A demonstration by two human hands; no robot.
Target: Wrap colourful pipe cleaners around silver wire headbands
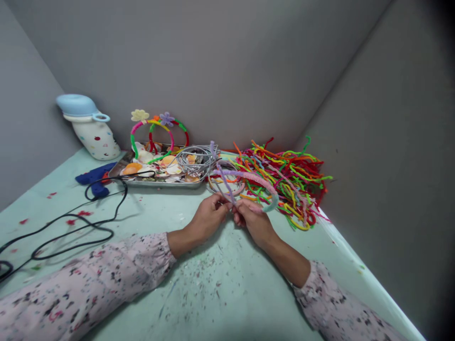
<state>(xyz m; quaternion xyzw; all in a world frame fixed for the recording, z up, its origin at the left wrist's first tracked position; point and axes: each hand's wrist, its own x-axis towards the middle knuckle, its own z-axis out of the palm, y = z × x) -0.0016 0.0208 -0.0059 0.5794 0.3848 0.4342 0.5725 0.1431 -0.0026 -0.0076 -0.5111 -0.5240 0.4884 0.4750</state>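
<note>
My left hand (212,211) and my right hand (253,219) meet over the middle of the table, fingertips pinched close together. Between them is a lilac pipe cleaner (225,181), its free end standing up past my left fingers. A curved headband (265,183), wrapped in lilac, pink and pale teal fuzzy stems, arcs above my right hand, which grips it near one end. The left thumb and forefinger pinch the lilac stem beside the headband. Exactly where stem and band join is hidden by my fingers.
A metal tray (167,184) of shells carries finished flower headbands (152,135) and a coil of grey wire (197,158). Right of it lies a heap of colourful pipe cleaners (284,175). At left are a bottle (93,130), a blue glue gun (95,176) and its black cord (113,222).
</note>
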